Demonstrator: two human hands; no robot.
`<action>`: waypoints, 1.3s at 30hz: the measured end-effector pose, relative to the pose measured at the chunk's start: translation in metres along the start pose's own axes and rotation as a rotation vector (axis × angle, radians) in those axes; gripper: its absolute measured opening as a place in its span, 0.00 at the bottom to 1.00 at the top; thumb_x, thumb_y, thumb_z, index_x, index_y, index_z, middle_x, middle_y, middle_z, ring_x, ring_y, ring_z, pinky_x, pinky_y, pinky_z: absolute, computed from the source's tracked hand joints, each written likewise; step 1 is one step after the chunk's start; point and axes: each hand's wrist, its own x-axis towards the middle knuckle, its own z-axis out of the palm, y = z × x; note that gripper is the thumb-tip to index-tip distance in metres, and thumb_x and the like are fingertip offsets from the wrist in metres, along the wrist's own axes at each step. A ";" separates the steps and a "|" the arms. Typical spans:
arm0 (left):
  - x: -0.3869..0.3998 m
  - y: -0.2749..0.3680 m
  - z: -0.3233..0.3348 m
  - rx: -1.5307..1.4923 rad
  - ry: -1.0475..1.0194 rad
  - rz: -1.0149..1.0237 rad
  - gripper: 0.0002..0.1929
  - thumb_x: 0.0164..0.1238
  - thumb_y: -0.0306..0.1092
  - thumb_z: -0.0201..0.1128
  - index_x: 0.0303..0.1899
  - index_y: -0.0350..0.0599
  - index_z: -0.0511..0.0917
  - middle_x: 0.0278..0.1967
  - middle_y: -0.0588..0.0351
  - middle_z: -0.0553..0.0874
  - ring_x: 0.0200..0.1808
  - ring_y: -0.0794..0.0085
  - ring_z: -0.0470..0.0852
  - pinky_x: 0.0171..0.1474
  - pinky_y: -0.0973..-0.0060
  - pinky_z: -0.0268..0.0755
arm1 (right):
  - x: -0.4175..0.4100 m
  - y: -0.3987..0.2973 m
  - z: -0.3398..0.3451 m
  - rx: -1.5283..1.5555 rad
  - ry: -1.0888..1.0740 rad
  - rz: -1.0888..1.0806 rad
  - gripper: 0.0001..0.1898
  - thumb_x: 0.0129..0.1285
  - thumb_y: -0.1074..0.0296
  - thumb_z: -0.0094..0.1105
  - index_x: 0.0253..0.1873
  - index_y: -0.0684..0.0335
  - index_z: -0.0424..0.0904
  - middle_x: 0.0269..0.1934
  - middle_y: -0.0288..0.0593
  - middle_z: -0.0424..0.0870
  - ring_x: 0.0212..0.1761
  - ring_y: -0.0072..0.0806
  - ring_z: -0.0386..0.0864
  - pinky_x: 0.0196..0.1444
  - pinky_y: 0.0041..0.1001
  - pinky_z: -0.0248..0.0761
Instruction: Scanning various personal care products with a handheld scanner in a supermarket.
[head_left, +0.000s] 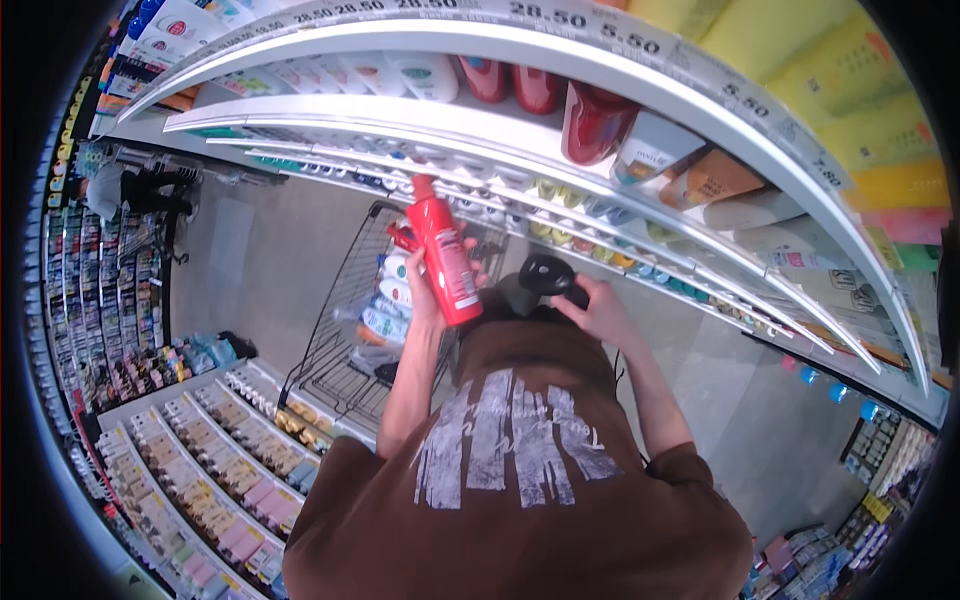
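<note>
My left hand (424, 296) grips a red plastic bottle (442, 255) by its side. The bottle is tilted, with its red cap pointing at the shelves and a printed label facing up. In my right hand (602, 309) is a black handheld scanner (547, 274), its rounded head turned towards the bottle. The two are apart. Below and left of the bottle stands a dark wire shopping cart (324, 300). Inside it lie several white bottles (395, 290) and clear plastic packaging (371, 358).
White store shelves (525, 139) curve across the front, holding red bottles (596, 124), tubes and yellow packs (840, 82). Another shelf unit (202, 450) with small packaged goods stands at lower left. A person (124, 187) bends over in the aisle (232, 255) at far left.
</note>
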 end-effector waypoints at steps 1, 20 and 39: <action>-0.001 -0.003 0.010 0.006 0.002 -0.007 0.44 0.72 0.66 0.54 0.78 0.42 0.64 0.61 0.44 0.85 0.46 0.57 0.92 0.47 0.55 0.89 | -0.003 -0.002 -0.013 -0.043 -0.063 0.066 0.24 0.66 0.50 0.73 0.48 0.71 0.84 0.40 0.62 0.88 0.45 0.53 0.87 0.50 0.45 0.78; 0.002 -0.039 0.054 0.127 -0.070 -0.111 0.35 0.78 0.63 0.51 0.71 0.42 0.70 0.61 0.43 0.83 0.54 0.59 0.88 0.54 0.59 0.85 | -0.025 -0.017 -0.045 -0.230 -0.127 -0.354 0.23 0.66 0.49 0.70 0.55 0.63 0.82 0.38 0.60 0.86 0.43 0.60 0.84 0.49 0.50 0.77; 0.133 0.007 0.163 0.809 0.195 1.115 0.44 0.64 0.26 0.80 0.73 0.43 0.56 0.64 0.48 0.74 0.62 0.65 0.77 0.68 0.69 0.69 | -0.047 -0.017 -0.042 -0.095 -0.023 -0.261 0.20 0.66 0.53 0.73 0.50 0.65 0.84 0.35 0.59 0.87 0.40 0.57 0.86 0.43 0.44 0.78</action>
